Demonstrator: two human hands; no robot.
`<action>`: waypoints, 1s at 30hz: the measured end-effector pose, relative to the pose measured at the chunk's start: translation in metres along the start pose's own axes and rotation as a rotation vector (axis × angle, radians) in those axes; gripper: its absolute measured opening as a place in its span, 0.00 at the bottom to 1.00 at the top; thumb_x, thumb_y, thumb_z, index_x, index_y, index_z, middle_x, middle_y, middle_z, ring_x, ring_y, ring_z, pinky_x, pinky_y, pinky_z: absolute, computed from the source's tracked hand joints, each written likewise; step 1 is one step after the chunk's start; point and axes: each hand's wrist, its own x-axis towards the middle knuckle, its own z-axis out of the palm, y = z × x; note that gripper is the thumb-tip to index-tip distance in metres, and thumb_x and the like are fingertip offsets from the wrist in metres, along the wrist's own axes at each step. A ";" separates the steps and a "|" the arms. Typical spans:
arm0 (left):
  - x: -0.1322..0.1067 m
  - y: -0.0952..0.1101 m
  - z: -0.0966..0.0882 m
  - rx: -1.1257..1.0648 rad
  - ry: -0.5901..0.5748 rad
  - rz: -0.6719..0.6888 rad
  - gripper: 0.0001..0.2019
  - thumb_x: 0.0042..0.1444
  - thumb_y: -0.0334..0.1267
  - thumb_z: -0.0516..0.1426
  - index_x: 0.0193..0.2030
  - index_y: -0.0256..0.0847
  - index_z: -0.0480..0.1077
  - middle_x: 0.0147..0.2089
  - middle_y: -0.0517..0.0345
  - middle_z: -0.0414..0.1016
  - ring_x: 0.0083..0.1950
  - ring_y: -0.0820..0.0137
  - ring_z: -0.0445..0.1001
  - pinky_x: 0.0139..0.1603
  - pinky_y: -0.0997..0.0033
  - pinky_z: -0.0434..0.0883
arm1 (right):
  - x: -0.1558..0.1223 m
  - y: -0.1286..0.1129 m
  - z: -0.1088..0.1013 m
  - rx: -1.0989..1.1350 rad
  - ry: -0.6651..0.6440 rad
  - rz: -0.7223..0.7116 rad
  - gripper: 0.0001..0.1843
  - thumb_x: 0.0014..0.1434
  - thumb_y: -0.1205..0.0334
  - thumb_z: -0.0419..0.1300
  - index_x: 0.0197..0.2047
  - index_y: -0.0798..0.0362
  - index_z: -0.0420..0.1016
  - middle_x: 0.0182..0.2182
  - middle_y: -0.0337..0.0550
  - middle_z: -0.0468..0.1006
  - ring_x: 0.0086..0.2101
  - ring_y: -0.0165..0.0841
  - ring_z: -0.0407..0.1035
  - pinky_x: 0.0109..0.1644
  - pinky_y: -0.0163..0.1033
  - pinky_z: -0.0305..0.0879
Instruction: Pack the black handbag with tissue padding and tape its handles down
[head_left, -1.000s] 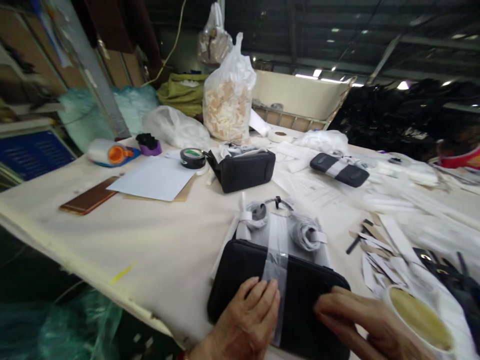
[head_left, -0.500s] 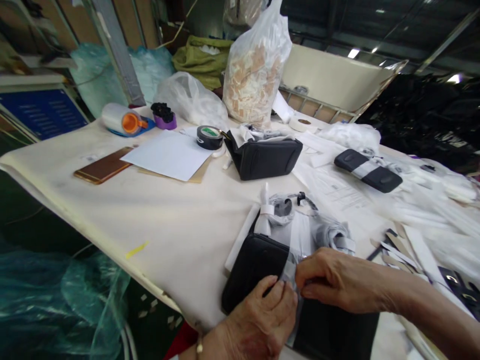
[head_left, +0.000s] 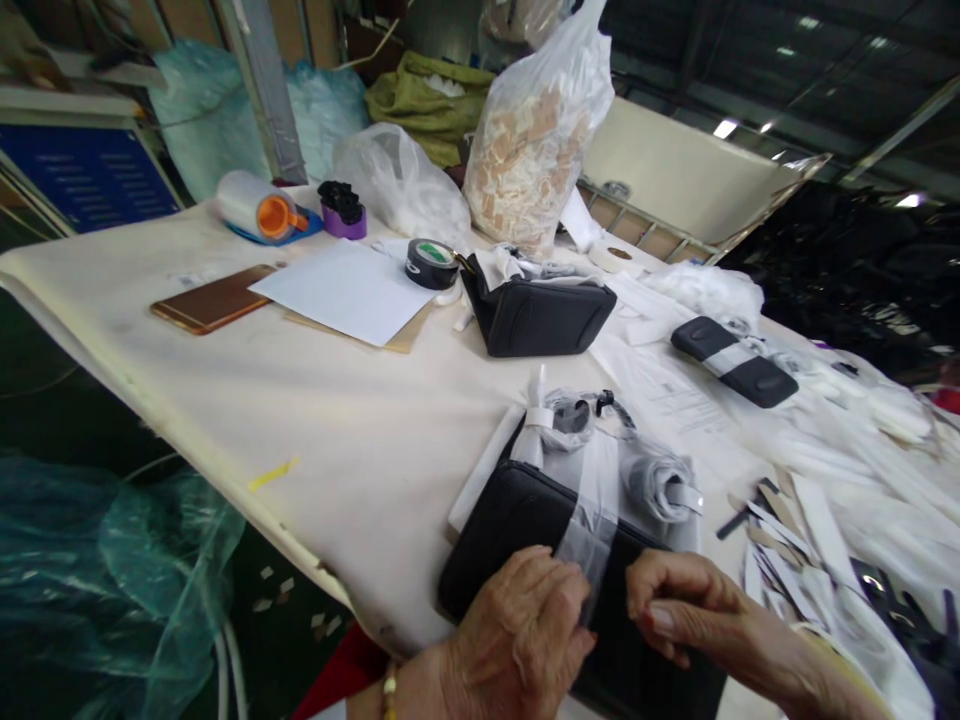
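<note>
A black handbag (head_left: 510,525) lies flat at the table's near edge, its wrapped handles (head_left: 652,480) pointing away from me. A clear plastic strip (head_left: 589,530) runs across the bag's middle. My left hand (head_left: 521,630) rests on the bag with fingers curled against the strip's lower end. My right hand (head_left: 679,605) is just right of the strip, fingers bent and closed on the bag's surface; I cannot see anything held in them.
A second black bag (head_left: 544,312) stands mid-table, a black pouch (head_left: 733,360) to its right. Black tape roll (head_left: 431,263), white paper (head_left: 349,290), a phone (head_left: 211,298) and a film roll (head_left: 255,207) lie left. Paper strips (head_left: 780,520) clutter the right. The table edge (head_left: 187,440) runs near left.
My right hand has moved from pinching the strip at the bag's top back down to the right of the strip. My left hand stays on the strip's lower end.
</note>
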 end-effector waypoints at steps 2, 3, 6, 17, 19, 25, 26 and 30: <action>0.006 0.006 -0.002 -0.125 0.053 -0.098 0.14 0.60 0.35 0.48 0.51 0.29 0.61 0.43 0.47 0.73 0.44 0.66 0.71 0.50 0.64 0.68 | 0.000 0.012 0.007 0.091 0.007 -0.039 0.11 0.52 0.55 0.64 0.31 0.56 0.74 0.20 0.35 0.65 0.21 0.21 0.57 0.23 0.27 0.53; 0.009 0.008 -0.003 -0.183 0.072 -0.139 0.14 0.59 0.35 0.49 0.50 0.31 0.62 0.43 0.47 0.73 0.44 0.66 0.70 0.48 0.63 0.69 | 0.000 0.017 0.011 0.129 0.012 -0.061 0.11 0.53 0.56 0.64 0.31 0.56 0.74 0.20 0.35 0.65 0.20 0.21 0.57 0.23 0.26 0.53; 0.015 0.014 -0.001 -0.344 0.091 -0.253 0.11 0.54 0.34 0.54 0.45 0.37 0.67 0.41 0.52 0.73 0.41 0.67 0.70 0.43 0.65 0.68 | 0.003 0.029 0.019 0.217 0.026 -0.119 0.10 0.53 0.57 0.64 0.31 0.56 0.73 0.19 0.35 0.65 0.20 0.21 0.57 0.22 0.26 0.51; 0.023 0.028 0.000 -0.783 0.018 -0.623 0.07 0.44 0.24 0.58 0.28 0.39 0.74 0.32 0.59 0.74 0.37 0.71 0.71 0.41 0.73 0.67 | 0.004 0.052 0.047 0.533 0.027 -0.233 0.11 0.52 0.53 0.64 0.32 0.50 0.70 0.13 0.28 0.59 0.16 0.19 0.49 0.23 0.27 0.48; 0.023 0.029 -0.003 -0.830 -0.005 -0.661 0.08 0.44 0.24 0.57 0.27 0.39 0.75 0.31 0.59 0.74 0.36 0.71 0.71 0.41 0.73 0.66 | 0.004 0.056 0.051 0.604 -0.007 -0.263 0.10 0.52 0.53 0.64 0.32 0.49 0.70 0.12 0.27 0.56 0.15 0.19 0.47 0.23 0.27 0.48; 0.026 0.035 -0.009 -0.949 -0.130 -0.903 0.06 0.42 0.27 0.55 0.25 0.36 0.74 0.29 0.59 0.72 0.33 0.71 0.70 0.35 0.74 0.66 | 0.005 0.070 0.062 0.827 -0.091 -0.314 0.06 0.52 0.55 0.65 0.32 0.45 0.73 0.14 0.25 0.50 0.14 0.17 0.42 0.22 0.25 0.49; 0.026 0.037 -0.010 -0.975 -0.144 -0.951 0.05 0.41 0.28 0.56 0.25 0.35 0.74 0.29 0.59 0.72 0.32 0.72 0.69 0.34 0.74 0.66 | 0.005 0.072 0.065 0.857 -0.100 -0.324 0.05 0.53 0.56 0.65 0.32 0.45 0.73 0.15 0.25 0.49 0.14 0.17 0.41 0.22 0.24 0.49; 0.026 0.044 -0.010 -1.020 -0.157 -1.080 0.04 0.39 0.31 0.57 0.24 0.35 0.72 0.29 0.59 0.70 0.33 0.71 0.68 0.35 0.73 0.65 | 0.004 0.082 0.076 0.964 -0.099 -0.386 0.04 0.53 0.56 0.64 0.33 0.43 0.75 0.15 0.25 0.48 0.13 0.15 0.38 0.20 0.21 0.47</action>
